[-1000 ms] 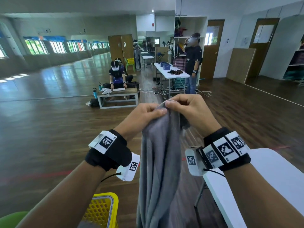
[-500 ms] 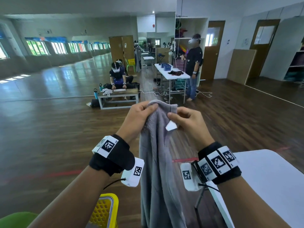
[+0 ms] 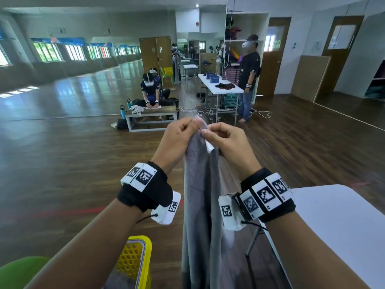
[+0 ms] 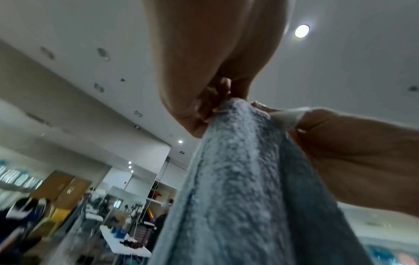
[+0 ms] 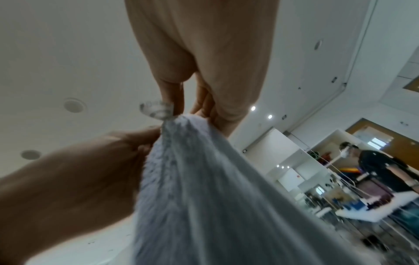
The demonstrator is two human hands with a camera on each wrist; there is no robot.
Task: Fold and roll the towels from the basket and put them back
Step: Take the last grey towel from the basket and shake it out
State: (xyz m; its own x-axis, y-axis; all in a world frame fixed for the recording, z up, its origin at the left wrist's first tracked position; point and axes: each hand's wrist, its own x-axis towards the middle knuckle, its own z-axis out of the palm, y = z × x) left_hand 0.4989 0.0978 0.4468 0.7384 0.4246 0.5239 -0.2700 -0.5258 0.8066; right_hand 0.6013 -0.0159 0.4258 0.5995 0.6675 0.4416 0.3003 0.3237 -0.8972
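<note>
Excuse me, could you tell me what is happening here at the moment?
A person holds a grey towel up in the air, left hand and right hand pinching its top edge close together. It hangs down unfolded, above a yellow basket and beside a white table. No fold has been made yet.

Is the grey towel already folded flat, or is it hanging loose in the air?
Hanging loose. Both hands, left hand and right hand, pinch the grey towel at its top; it drapes down unfolded.
</note>
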